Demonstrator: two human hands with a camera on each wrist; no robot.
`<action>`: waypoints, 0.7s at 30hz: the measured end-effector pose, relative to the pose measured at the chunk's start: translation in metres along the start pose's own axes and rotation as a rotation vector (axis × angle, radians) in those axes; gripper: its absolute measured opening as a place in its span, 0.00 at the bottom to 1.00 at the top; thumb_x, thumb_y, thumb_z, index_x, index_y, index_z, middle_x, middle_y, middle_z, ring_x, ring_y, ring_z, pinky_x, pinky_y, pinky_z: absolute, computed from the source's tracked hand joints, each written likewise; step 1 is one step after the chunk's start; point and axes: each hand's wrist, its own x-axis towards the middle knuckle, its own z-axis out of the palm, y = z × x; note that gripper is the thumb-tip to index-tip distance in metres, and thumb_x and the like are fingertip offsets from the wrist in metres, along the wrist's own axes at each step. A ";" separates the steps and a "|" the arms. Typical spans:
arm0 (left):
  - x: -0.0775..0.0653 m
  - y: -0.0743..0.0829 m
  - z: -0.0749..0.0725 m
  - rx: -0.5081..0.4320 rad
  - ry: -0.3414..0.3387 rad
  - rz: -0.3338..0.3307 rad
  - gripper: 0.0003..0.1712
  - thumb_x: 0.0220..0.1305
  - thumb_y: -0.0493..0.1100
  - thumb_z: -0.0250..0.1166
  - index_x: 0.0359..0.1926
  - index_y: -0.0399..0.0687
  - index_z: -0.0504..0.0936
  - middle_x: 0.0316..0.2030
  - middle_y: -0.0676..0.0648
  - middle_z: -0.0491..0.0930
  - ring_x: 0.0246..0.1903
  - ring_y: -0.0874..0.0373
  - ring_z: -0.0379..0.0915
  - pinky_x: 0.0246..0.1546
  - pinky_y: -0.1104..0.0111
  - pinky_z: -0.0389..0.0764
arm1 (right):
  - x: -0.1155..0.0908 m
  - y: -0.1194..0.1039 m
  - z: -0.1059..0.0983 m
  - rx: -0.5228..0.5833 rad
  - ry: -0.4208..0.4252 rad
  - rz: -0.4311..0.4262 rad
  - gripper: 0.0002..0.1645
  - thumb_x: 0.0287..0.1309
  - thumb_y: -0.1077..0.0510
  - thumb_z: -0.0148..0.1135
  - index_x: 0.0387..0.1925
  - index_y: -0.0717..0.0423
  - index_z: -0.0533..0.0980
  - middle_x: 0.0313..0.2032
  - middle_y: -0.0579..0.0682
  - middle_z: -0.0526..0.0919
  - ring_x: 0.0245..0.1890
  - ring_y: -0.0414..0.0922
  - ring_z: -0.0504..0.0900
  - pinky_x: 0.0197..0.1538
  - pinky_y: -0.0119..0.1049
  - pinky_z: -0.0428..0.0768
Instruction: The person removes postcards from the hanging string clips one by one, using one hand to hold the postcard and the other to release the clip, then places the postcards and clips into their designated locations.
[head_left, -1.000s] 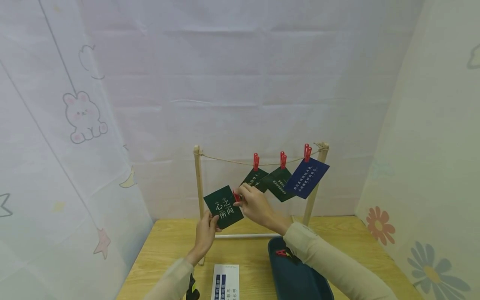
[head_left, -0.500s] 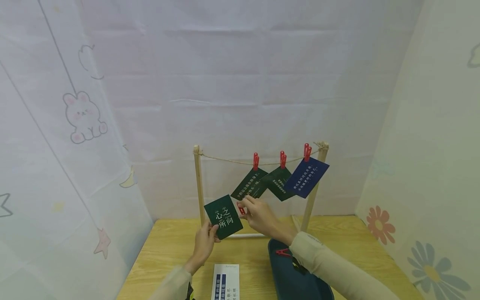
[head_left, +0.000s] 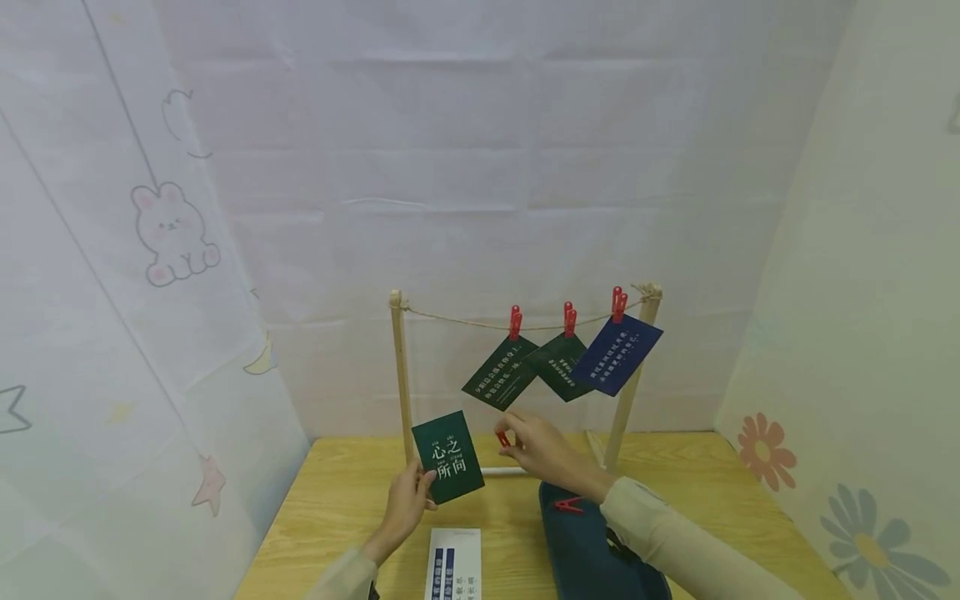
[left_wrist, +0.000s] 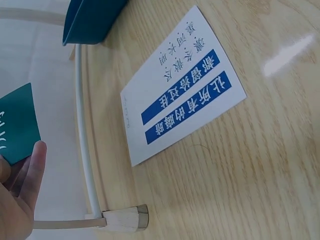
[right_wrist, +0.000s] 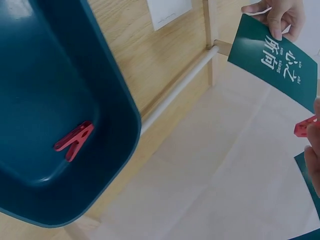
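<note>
A dark green card (head_left: 449, 457) with white characters is pinched near its lower left edge by my left hand (head_left: 407, 502); the right wrist view shows the same card (right_wrist: 272, 61) face on. My right hand (head_left: 546, 454) pinches a red clothespin (head_left: 504, 438) just right of that card, apart from it. Above, a twine line (head_left: 465, 321) runs between two wooden posts. From it hang two green cards, one on the left (head_left: 501, 372) and one in the middle (head_left: 561, 367), plus a blue card (head_left: 617, 354), each under a red clothespin.
On the table (head_left: 337, 500) lies a white card (head_left: 454, 562) with blue bands. A dark blue tray (right_wrist: 117, 80) stands at the right with one red clothespin (right_wrist: 74, 140) in it. A white rod (right_wrist: 180, 89) joins the stand's feet.
The right hand has moved down and right with the clothespin, away from the held card. The left hand has lowered the card and turned it more upright. The left hanging green card is now uncovered.
</note>
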 end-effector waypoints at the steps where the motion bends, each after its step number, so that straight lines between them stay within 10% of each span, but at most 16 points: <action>1: -0.001 -0.002 0.000 -0.003 -0.005 0.010 0.03 0.74 0.32 0.54 0.44 0.33 0.72 0.29 0.36 0.79 0.19 0.58 0.77 0.23 0.58 0.83 | -0.002 0.002 0.000 0.011 -0.015 0.011 0.16 0.52 0.63 0.75 0.41 0.55 0.78 0.35 0.49 0.82 0.28 0.37 0.73 0.32 0.28 0.76; 21: -0.026 -0.028 -0.020 0.028 -0.179 -0.034 0.07 0.73 0.34 0.57 0.38 0.31 0.72 0.22 0.41 0.82 0.15 0.62 0.77 0.16 0.70 0.80 | -0.066 0.044 -0.004 -0.055 0.053 0.010 0.17 0.48 0.54 0.78 0.39 0.51 0.79 0.39 0.45 0.78 0.42 0.43 0.76 0.45 0.41 0.79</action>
